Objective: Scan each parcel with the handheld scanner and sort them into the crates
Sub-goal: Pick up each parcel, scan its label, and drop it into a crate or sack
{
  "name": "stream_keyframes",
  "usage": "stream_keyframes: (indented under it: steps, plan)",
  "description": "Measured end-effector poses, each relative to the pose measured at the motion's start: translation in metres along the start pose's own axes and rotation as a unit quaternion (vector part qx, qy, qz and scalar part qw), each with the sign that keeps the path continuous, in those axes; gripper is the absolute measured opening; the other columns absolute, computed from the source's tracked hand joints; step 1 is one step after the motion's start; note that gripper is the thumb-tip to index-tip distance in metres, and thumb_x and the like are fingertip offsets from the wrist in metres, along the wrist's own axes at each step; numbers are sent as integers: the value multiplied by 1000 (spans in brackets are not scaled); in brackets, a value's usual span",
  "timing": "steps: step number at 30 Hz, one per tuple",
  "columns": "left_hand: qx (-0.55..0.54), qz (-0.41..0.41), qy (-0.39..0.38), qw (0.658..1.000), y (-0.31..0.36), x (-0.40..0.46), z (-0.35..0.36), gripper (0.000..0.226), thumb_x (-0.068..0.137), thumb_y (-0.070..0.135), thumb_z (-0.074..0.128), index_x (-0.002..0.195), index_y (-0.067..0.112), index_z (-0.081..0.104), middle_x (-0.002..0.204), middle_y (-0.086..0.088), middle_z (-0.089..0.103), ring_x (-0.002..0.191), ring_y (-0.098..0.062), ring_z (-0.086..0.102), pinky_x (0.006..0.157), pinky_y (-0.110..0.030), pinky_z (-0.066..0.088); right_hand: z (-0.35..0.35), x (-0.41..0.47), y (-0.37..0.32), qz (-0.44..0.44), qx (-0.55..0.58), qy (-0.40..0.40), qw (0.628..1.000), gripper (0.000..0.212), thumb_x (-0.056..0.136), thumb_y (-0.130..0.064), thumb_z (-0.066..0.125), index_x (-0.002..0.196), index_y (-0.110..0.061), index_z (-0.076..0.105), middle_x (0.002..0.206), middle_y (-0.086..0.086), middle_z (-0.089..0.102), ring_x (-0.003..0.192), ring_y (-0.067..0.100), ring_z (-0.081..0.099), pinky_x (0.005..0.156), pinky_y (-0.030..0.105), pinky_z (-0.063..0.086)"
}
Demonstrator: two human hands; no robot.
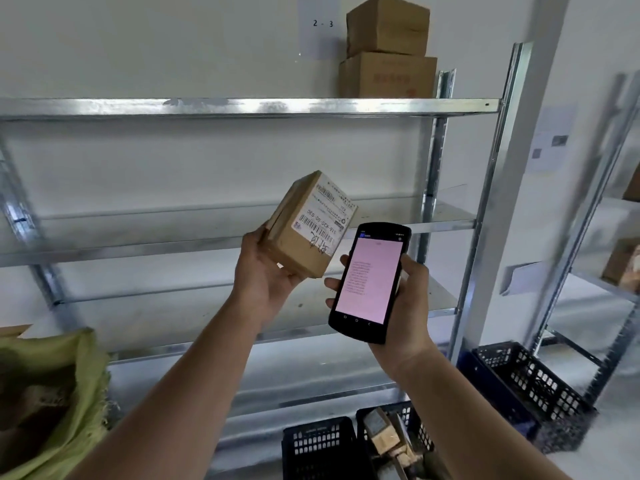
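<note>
My left hand (264,271) grips a small brown cardboard parcel (304,237) from below, held up at chest height with its white barcode label tilted toward me. Just right of it, my right hand (408,299) holds the black handheld scanner (369,282) upright; its screen glows pink with lines of small text. The scanner's top edge sits close to the parcel's lower right corner. Down on the floor stand black plastic crates: one at the bottom centre (317,445), one beside it (419,434) holding several parcels, and one at the right (533,379).
A metal shelving rack (242,107) fills the view ahead, with two stacked cardboard boxes (388,53) on its top shelf. A green woven sack (76,393) with parcels inside sits at the lower left. A second rack (609,237) with boxes stands at the far right.
</note>
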State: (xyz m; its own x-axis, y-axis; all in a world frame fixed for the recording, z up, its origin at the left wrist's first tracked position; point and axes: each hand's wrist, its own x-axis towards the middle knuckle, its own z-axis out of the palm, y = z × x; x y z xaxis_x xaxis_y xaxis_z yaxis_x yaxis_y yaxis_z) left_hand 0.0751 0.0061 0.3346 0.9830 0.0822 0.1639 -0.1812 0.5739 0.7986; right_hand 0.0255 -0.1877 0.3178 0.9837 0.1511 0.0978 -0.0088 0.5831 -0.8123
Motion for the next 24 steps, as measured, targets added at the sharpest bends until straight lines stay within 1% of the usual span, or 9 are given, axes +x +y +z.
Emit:
stream_keyframes:
  steps: [2, 5, 8, 10, 12, 15, 18, 20, 24]
  plan:
    - [6, 7, -16, 1000, 3, -5, 0, 44, 108, 42, 45, 147, 28, 61, 140, -12, 68, 111, -34, 69, 87, -48, 59, 4, -4, 2, -3, 8, -7, 1000, 66, 101, -61, 34, 128, -16, 73, 113, 14, 75, 105, 35, 75, 94, 54, 59]
    - [36, 26, -10, 999, 5, -12, -2, 29, 110, 35, 50, 129, 44, 70, 123, -6, 74, 107, -33, 73, 91, -51, 60, 11, -12, 5, -7, 11, -22, 1000, 70, 102, -61, 32, 137, -13, 67, 114, 15, 74, 107, 34, 74, 89, 49, 60]
    - [104, 50, 1, 993, 9, -16, -8, 41, 110, 17, 41, 129, 39, 70, 115, 0, 76, 118, -33, 71, 99, -56, 58, 14, -19, 5, -16, 18, -23, 999, 69, 101, -60, 32, 138, -12, 66, 113, 13, 73, 105, 32, 73, 87, 48, 60]
    - [121, 47, -6, 992, 12, -22, -8, 29, 108, 35, 52, 130, 36, 71, 121, 0, 75, 123, -29, 68, 97, -51, 58, 16, -23, 7, -16, 15, -17, 1000, 69, 101, -61, 33, 138, -13, 66, 113, 12, 73, 107, 32, 74, 86, 47, 59]
    - [160, 52, -33, 985, 15, -30, -7, 45, 94, 57, 66, 134, 37, 66, 131, 1, 72, 124, -24, 67, 91, -44, 57, 18, -27, 10, -12, 11, -10, 1000, 69, 101, -62, 34, 140, -15, 65, 115, 14, 73, 109, 34, 74, 86, 48, 59]
    - [216, 94, -54, 970, 18, -34, -10, 74, 72, 47, 81, 142, 32, 60, 134, -3, 72, 122, -26, 69, 89, -43, 59, 20, -33, 13, -4, 6, -4, 1000, 69, 101, -63, 34, 140, -17, 66, 122, 17, 71, 111, 37, 73, 83, 46, 61]
    - [258, 125, -73, 955, 25, -36, -19, 65, 80, 41, 82, 142, 39, 62, 136, -10, 69, 126, -29, 67, 104, -53, 57, 23, -41, 11, -2, 5, 1, 1000, 68, 101, -62, 33, 137, -16, 68, 133, 25, 67, 118, 42, 71, 85, 48, 61]
    - [278, 136, -90, 947, 31, -39, -24, 58, 93, 37, 80, 146, 46, 58, 139, -9, 66, 128, -24, 67, 105, -48, 57, 23, -45, 6, 0, 17, 5, 1000, 66, 102, -59, 32, 134, -16, 70, 139, 25, 65, 119, 44, 70, 85, 49, 62]
    - [337, 161, -110, 921, 43, -44, -25, 46, 107, 27, 58, 147, 49, 55, 139, 12, 67, 127, -12, 66, 100, -33, 59, 23, -51, -6, 1, 5, -5, 1000, 62, 105, -54, 27, 140, -20, 65, 131, 18, 73, 108, 38, 72, 84, 46, 61]
